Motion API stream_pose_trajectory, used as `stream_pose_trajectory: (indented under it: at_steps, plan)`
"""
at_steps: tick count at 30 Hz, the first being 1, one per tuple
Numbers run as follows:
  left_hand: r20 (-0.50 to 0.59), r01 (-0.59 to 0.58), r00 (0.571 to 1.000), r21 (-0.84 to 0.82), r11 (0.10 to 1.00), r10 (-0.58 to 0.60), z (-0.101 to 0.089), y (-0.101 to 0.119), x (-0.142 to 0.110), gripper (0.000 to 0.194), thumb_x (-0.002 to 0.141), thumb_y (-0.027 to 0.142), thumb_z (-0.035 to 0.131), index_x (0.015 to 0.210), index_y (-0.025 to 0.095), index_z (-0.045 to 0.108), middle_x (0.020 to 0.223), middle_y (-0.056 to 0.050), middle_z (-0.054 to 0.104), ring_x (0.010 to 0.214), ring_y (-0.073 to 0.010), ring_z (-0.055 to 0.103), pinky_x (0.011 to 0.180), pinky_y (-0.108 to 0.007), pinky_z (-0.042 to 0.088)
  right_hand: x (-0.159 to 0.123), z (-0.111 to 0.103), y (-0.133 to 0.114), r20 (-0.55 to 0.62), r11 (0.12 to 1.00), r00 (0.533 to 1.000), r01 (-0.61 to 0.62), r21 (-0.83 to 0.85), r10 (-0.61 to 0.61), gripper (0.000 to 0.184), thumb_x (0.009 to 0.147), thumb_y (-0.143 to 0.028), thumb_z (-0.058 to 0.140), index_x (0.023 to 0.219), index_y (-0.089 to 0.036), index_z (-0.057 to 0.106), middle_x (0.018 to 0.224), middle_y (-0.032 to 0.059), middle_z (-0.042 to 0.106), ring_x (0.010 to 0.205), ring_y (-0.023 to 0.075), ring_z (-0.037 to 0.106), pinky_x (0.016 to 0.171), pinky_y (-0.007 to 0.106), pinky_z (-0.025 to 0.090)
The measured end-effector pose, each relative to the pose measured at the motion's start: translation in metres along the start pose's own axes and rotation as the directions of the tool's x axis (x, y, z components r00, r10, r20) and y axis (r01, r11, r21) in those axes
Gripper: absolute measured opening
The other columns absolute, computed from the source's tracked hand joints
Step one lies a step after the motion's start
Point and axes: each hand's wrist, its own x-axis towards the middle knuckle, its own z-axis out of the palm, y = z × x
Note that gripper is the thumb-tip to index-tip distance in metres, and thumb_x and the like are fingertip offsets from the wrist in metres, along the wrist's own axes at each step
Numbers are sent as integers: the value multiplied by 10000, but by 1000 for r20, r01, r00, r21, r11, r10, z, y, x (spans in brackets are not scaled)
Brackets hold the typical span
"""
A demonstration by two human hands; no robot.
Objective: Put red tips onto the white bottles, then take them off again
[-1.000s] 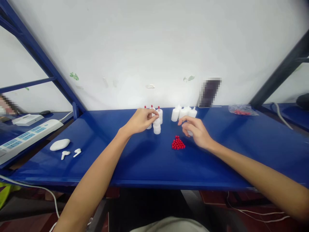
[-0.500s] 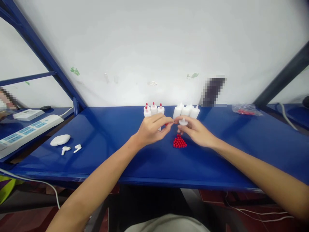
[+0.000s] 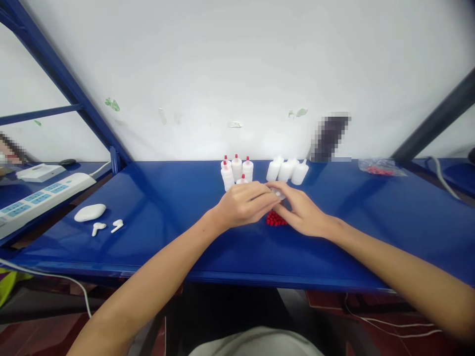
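Note:
In front of me, my right hand (image 3: 301, 210) is closed around a white squeeze bottle (image 3: 278, 194), mostly covered by the fingers. My left hand (image 3: 248, 203) has its fingers closed at the top of that bottle; whatever they pinch is hidden. Just below, partly behind the hands, lies a cluster of small red caps (image 3: 275, 219). Behind my left hand stands a group of white bottles with red caps (image 3: 236, 169), the nearest one mostly hidden. To the right, several white bottles with bare nozzles (image 3: 285, 170) stand by the wall.
All this stands on a blue table (image 3: 208, 247) against a white wall. A plastic bag with red pieces (image 3: 381, 169) lies at the back right. On the left are an earbud case (image 3: 90, 212), two earbuds (image 3: 118, 225) and a power strip (image 3: 40, 198).
My left hand has left the capped bottles, moved right, and closed over the top of the bottle in my right hand. A red spot showed at its fingers half a second ago.

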Motion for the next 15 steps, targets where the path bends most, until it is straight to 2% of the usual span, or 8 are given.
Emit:
stream_pose_trajectory:
  at_steps: [3,7,11,15]
  plan:
    - [49,-64,997,54,996,62,-1,0,0,36,915,156,576,903,173,606,804,-8,689,707,-105,644,653,-231,533,-1,-2,-5,55,999,997,52,-15,-51,425,883,-236,575,1288,-241,445,1090,73,636,878,229,636,768,371,536]
    - [89,-81,993,77,994,74,2,2,-1,76,927,156,547,881,175,604,795,1,687,686,-108,634,640,-239,525,-2,-5,-8,96,994,990,106,-4,-105,407,870,-315,613,1240,-228,470,1082,82,625,936,256,619,801,394,524]
    - [137,-91,987,96,991,78,5,5,-2,177,964,169,472,849,181,606,799,-4,690,714,-111,645,666,-239,538,-2,-4,-5,50,998,997,49,47,-51,419,935,-370,530,1324,-247,434,1178,89,638,1008,269,631,865,402,514]
    - [152,-79,986,85,993,65,7,7,-3,184,960,151,461,850,179,605,795,-11,686,699,-108,638,654,-232,544,-2,-3,-3,65,997,998,3,77,-8,390,958,-388,486,1320,-248,447,1120,81,665,972,270,646,845,398,516]
